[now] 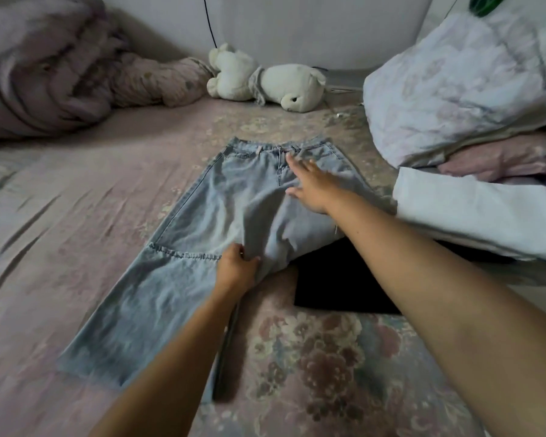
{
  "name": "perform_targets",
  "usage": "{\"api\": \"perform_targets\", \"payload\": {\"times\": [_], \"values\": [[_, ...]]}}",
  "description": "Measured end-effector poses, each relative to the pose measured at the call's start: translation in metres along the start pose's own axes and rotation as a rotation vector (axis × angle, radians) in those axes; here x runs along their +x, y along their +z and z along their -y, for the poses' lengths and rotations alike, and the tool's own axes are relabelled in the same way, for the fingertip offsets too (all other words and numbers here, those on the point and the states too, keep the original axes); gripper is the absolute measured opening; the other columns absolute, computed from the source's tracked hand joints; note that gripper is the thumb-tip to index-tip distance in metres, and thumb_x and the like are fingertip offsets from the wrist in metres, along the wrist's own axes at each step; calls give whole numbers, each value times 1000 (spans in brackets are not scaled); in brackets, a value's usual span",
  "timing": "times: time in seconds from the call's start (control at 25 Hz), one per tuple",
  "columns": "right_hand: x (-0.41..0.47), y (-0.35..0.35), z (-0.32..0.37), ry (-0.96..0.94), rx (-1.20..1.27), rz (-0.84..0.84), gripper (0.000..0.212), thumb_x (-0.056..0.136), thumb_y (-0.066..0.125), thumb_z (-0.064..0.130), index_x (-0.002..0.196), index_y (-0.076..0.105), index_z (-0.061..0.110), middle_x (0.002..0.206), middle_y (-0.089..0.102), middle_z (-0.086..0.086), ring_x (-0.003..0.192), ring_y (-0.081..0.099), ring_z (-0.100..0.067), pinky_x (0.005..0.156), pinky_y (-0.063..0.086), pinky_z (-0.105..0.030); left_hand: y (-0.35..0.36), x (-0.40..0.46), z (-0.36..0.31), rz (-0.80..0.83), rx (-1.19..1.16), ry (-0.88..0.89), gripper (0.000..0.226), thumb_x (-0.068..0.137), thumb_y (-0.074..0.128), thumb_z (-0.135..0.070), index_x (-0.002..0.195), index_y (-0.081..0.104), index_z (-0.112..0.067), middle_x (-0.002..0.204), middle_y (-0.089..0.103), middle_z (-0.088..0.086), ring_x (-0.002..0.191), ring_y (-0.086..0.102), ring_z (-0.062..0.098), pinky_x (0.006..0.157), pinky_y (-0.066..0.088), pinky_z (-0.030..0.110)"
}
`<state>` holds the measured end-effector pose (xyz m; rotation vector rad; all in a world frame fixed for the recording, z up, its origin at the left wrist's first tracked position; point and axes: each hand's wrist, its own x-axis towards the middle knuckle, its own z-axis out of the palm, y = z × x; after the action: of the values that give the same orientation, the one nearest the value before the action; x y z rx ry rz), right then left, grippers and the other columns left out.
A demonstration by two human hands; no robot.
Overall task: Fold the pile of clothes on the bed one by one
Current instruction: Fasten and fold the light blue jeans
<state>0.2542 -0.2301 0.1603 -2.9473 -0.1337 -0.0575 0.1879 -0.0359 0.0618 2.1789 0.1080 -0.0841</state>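
Denim, pale blue: jeans [208, 216] spread front-up on the bed [76, 200], waistband toward the wall, one leg running down toward the near edge. Right hand [312, 187] laid flat just below the waistband beside the fly, fingers straight and spread, grasping nothing; probably pinning the top down so the cloth does not slide. Left hand [237, 266] curled round a bunch of denim at the crotch, where the legs part; likely lifting the right-side leg to bring it across onto the other, the first fold lengthwise. Right-side leg bunched and partly raised over a folded black garment [338, 285] lying just beside the jeans. Jeans thus directly under both hands, centred between the forearms, upper part under the right palm, middle gathered in the left. Further clothes, white and pinkish, stacked at the right near a white folded cloth [473, 212] and a floral bundle [460, 89]. Rolled quilt [44, 74] at the far left, a plush bear [265, 80] by the wall, well apart from the work. Folding of this piece judged barely begun.
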Motion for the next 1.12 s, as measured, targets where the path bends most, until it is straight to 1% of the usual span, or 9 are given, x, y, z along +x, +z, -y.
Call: {"api": "perform_targets", "payload": {"times": [0.12,0.24,0.36,0.44,0.52,0.6,0.68,0.84,1.12], "values": [[-14,46,-16,12,31,117,59,99,41,38,151,19,19,160,3,-6,147,-4,-20,118,3,-46,5,6,9,-19,73,39,15,89,60,-13,89,65,1,87,67,21,85,63,32,62,33,27],[-59,64,-39,65,97,-76,59,97,46,39,148,28,16,158,16,-9,146,10,-23,117,13,-45,3,16,5,-93,29,41,13,90,57,-12,86,59,0,81,61,15,82,59,30,63,33,30],[-116,59,-61,212,115,27,72,94,46,50,151,16,17,159,2,-12,146,-1,-27,118,10,-43,2,16,-8,-191,54,47,26,92,51,-14,111,54,3,107,59,22,104,55,38,82,41,38],[-155,62,-67,166,-6,298,90,88,48,61,152,-3,23,158,-17,-8,145,-18,-23,117,-1,-44,19,-8,-15,-349,298,368,49,87,50,-23,129,46,4,126,51,26,115,47,41,94,38,46],[-178,72,-72,94,-190,467,101,84,53,63,150,-14,26,155,-25,-5,143,-24,-21,116,-7,-44,50,-37,-14,-208,538,843,64,83,46,-41,130,49,2,129,53,25,121,46,40,97,41,50],[-184,80,-84,49,-296,445,99,86,52,60,150,-15,25,157,-19,-5,145,-17,-19,116,-6,-41,81,-62,-12,193,694,986,80,82,38,-57,138,43,0,141,44,23,134,38,38,103,39,52],[-182,80,-93,55,-350,383,91,89,48,58,152,-4,19,160,-7,-7,147,-5,-19,117,0,-39,101,-70,-15,451,869,796,84,89,37,-60,150,16,-7,157,13,15,146,10,30,118,13,47],[-184,93,-99,-45,-632,217,43,85,51,20,123,61,4,117,63,-24,109,62,-34,86,52,-49,118,-58,-35,344,1099,754,66,100,36,-31,152,0,-11,159,4,14,146,4,30,115,14,45],[-199,14,-127,-141,-596,33,30,68,41,1,79,68,2,68,65,-12,61,67,-28,53,56,-33,78,-62,-110,329,986,893,60,91,44,0,147,26,-10,140,41,17,115,53,36,86,46,44]]}}
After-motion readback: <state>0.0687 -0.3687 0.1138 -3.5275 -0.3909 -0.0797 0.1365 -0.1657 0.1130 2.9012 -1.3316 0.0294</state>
